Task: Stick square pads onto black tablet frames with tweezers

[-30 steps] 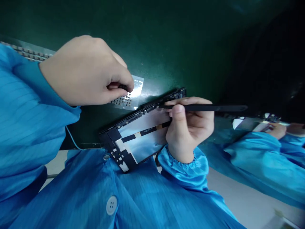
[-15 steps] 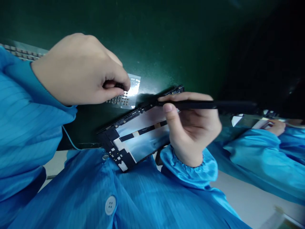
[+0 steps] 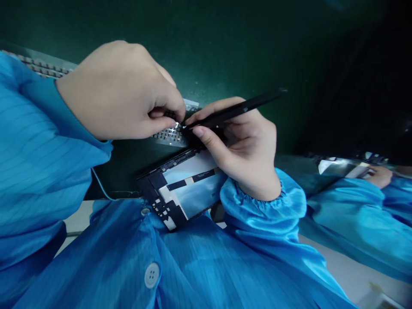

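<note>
My left hand [image 3: 124, 94] is closed in a pinch at a clear sheet of small grey pads [image 3: 169, 136], with thumb and forefinger at its surface. Part of the sheet is hidden beneath this hand. In my right hand [image 3: 246, 150] is a pair of slim black tweezers [image 3: 240, 112], its tip close to my left fingertips and the sheet's right end. An opened phone [image 3: 196, 193], with a silvery inner face and a black strip across it, leans at the table's near edge against my blue smock. My right hand covers its far right part.
Another strip of pads [image 3: 45, 66] lies at the upper left, beside my sleeve. The dark green tabletop [image 3: 225, 47] stretches beyond. At the right, a co-worker's hand [image 3: 381, 177] is by a similar sheet [image 3: 357, 171]. A thin blue cord [image 3: 101, 186] hangs near my left sleeve.
My right hand has moved left and up from over the phone, bringing the tweezers' tip to the sheet of pads. The tweezers now slant upward to the right. My left hand keeps its pinch.
</note>
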`<state>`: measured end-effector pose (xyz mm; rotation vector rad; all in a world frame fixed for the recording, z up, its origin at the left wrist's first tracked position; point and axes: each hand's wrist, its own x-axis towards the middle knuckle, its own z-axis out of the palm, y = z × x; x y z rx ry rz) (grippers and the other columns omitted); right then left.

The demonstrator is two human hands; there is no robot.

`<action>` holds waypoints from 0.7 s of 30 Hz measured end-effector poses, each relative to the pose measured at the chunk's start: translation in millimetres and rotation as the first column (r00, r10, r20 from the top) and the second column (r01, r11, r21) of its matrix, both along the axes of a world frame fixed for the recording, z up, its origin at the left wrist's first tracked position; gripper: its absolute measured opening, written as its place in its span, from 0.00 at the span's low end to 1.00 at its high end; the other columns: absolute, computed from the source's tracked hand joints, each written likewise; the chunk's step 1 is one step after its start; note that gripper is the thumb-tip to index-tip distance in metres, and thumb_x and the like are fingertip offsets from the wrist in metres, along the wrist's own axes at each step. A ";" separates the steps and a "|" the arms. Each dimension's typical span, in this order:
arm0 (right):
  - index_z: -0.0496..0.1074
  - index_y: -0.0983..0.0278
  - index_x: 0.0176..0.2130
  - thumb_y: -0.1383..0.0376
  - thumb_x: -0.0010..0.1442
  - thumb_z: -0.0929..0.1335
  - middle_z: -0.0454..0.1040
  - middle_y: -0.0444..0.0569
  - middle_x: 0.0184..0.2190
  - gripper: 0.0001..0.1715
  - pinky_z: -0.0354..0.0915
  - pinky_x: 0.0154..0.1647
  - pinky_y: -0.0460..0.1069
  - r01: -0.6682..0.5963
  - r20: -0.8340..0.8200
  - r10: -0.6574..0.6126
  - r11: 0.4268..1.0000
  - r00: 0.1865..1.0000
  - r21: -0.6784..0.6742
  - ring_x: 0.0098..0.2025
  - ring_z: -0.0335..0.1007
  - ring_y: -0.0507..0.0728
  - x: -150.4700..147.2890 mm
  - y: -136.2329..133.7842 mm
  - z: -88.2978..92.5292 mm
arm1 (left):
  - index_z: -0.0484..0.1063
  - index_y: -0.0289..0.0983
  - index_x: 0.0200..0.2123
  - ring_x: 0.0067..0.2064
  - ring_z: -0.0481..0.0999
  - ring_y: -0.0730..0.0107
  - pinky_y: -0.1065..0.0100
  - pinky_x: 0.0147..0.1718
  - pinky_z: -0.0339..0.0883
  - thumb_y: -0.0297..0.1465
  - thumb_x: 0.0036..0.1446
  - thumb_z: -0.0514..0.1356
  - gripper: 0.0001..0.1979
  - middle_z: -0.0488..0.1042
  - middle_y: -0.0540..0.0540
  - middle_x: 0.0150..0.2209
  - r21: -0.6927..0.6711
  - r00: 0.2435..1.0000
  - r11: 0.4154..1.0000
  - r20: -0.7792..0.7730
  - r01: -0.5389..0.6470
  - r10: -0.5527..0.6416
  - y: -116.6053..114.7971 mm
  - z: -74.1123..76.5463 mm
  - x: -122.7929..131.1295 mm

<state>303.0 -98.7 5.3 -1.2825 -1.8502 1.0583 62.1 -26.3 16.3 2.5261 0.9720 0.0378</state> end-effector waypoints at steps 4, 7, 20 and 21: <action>0.78 0.55 0.46 0.51 0.71 0.74 0.85 0.50 0.46 0.13 0.83 0.57 0.62 -0.020 0.015 0.020 0.999 1.000 -0.046 0.49 0.85 0.63 -0.7 1.0 2.3 | 0.88 0.44 0.47 0.38 0.75 0.63 0.55 0.51 0.73 0.48 0.71 0.41 0.35 0.83 0.45 0.36 0.021 0.999 1.000 0.029 0.017 -0.017 0.8 -1.7 -0.5; 0.76 0.54 0.47 0.50 0.72 0.73 0.84 0.48 0.44 0.13 0.83 0.52 0.62 0.026 -0.025 -0.027 0.999 0.999 -0.036 0.47 0.84 0.63 3.0 -3.3 -0.2 | 0.88 0.44 0.48 0.38 0.74 0.62 0.55 0.49 0.72 0.48 0.71 0.41 0.34 0.83 0.44 0.37 0.012 1.000 1.000 0.025 0.012 -0.012 0.5 -0.7 -1.4; 0.74 0.55 0.48 0.62 0.74 0.71 0.76 0.44 0.40 0.04 0.78 0.43 0.53 0.489 -0.203 -0.450 0.844 0.869 0.221 0.41 0.81 0.55 17.4 -40.0 -25.1 | 0.87 0.41 0.48 0.37 0.75 0.65 0.57 0.45 0.71 0.49 0.75 0.43 0.34 0.80 0.44 0.34 0.091 0.991 0.995 0.129 0.033 -0.045 -0.5 -9.5 -6.1; 0.75 0.56 0.48 0.62 0.74 0.72 0.76 0.44 0.40 0.04 0.79 0.44 0.53 0.483 -0.212 -0.442 0.850 0.871 0.211 0.41 0.81 0.55 16.9 -39.6 -25.4 | 0.87 0.41 0.49 0.37 0.75 0.66 0.57 0.46 0.71 0.49 0.75 0.42 0.34 0.80 0.44 0.34 0.091 0.990 0.995 0.133 0.035 -0.046 -0.3 -9.5 -6.6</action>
